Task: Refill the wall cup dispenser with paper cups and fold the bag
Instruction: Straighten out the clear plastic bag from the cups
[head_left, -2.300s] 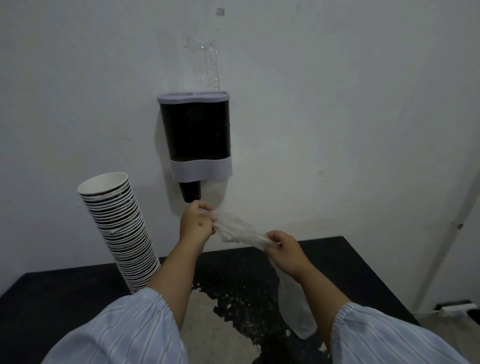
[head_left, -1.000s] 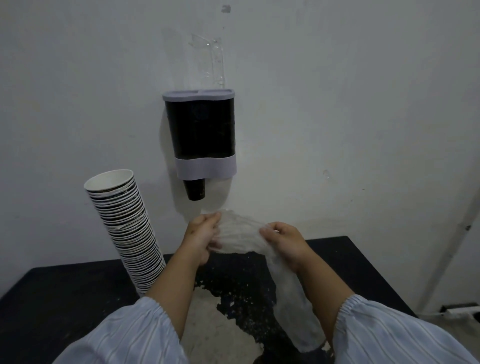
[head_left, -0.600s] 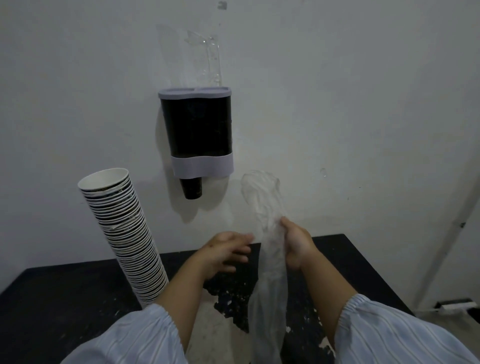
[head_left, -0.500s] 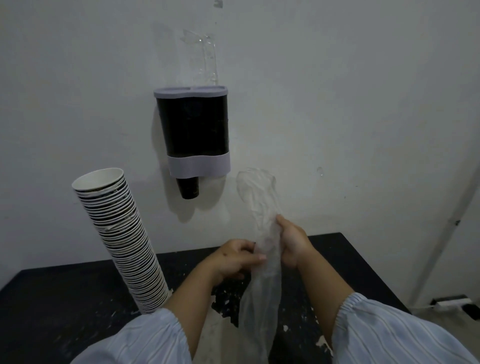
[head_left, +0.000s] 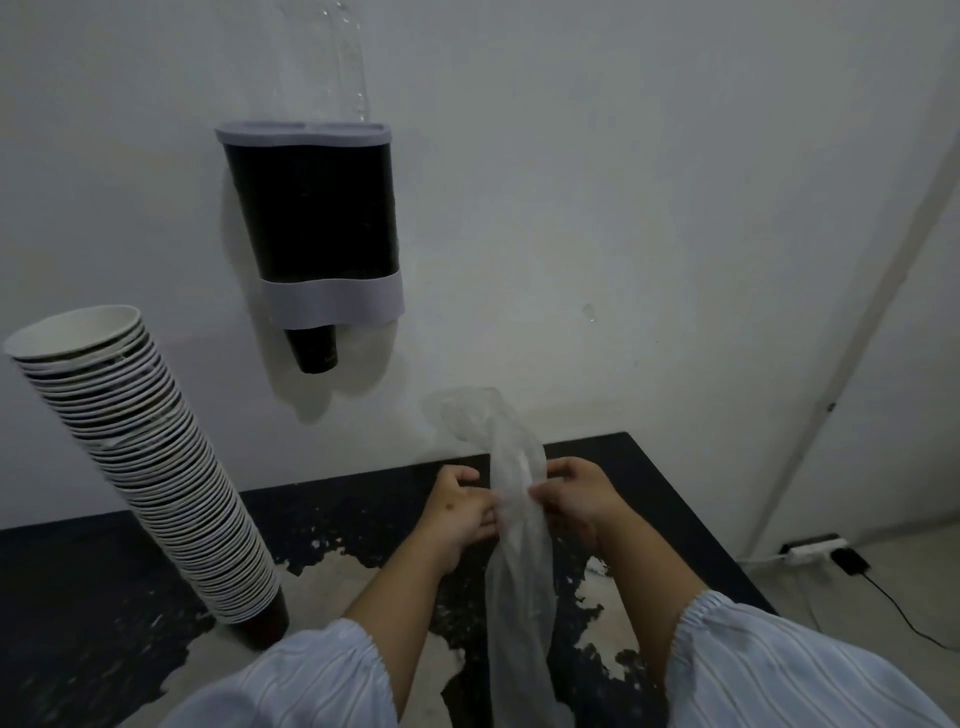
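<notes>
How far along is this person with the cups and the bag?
The clear plastic bag is already off the cups, hanging between the left hand and right hand, both pinching it; folding has not visibly begun. The tall stack of white-rimmed paper cups stands on the worn black table, not loaded. The black wall dispenser with grey bands shows one cup at its bottom; refilling seems left.
</notes>
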